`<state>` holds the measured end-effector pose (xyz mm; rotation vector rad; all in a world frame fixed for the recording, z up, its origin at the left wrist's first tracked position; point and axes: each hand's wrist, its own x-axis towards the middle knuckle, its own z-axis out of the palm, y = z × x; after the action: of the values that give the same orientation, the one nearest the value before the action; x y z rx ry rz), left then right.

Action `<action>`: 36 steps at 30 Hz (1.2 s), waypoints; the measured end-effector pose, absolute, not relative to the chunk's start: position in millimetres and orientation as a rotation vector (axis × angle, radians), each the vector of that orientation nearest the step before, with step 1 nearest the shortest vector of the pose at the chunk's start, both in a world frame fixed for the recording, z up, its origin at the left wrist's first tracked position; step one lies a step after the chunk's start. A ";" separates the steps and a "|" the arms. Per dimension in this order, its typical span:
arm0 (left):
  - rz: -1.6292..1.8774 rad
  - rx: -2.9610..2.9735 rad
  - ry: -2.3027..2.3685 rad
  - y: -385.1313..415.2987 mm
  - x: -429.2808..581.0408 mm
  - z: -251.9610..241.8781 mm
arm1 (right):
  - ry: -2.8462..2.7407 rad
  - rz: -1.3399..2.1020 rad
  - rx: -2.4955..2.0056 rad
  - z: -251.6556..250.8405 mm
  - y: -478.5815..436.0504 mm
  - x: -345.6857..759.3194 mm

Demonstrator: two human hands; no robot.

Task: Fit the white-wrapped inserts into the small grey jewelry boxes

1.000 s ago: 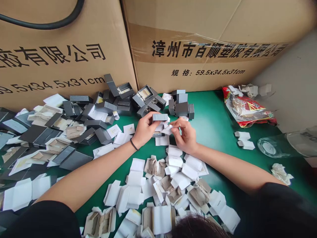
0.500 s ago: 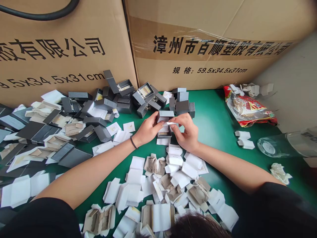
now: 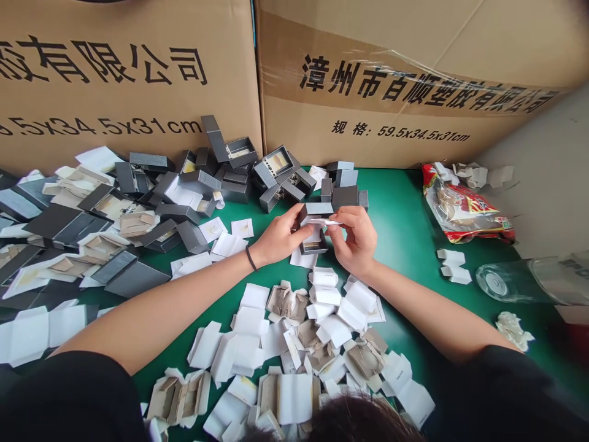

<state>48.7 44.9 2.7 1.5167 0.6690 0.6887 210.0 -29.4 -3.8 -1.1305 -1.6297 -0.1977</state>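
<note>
A small dark grey hinged box (image 3: 317,209) stands with its lid raised in the middle of the table. My left hand (image 3: 281,239) is closed around its left side, the thumb across the opening. The fingers of my right hand (image 3: 356,240) pinch a thin white paper insert (image 3: 321,221) in front of the lid. Part of the insert and the inside of the box are hidden behind my fingers. Nearer to me lies a heap of folded white card inserts (image 3: 335,328), some with grey-brown undersides. Several more dark grey boxes (image 3: 340,195) stand just behind my hands.
A large pile of open dark boxes (image 3: 59,234) and papers covers the left side. Two big cardboard cartons (image 3: 391,37) wall off the back of the green table (image 3: 396,202). On the right lie a red snack bag (image 3: 460,209), a clear cup (image 3: 515,279) and crumpled tissue (image 3: 514,330).
The camera view has shifted slightly. My right hand has turned a little, and the white paper insert is now tilted differently between its fingers. My left hand keeps its hold on the box.
</note>
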 end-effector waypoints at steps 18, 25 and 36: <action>0.657 1.472 0.666 39.9 47.7 12.8 | -1.618 -0.179 -1.074 -2.5 -25.1 214.2; 0.670 1.492 0.683 42.5 48.3 7.6 | -1.514 -0.075 -1.083 -9.2 -26.2 213.6; 0.686 1.406 0.726 46.3 46.1 -1.1 | -1.557 -0.305 -1.164 -0.2 -24.0 210.8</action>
<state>46.1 46.3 -1.1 1.4056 0.7259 0.6861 210.8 -24.0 -0.2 -1.1640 -1.5573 -0.3047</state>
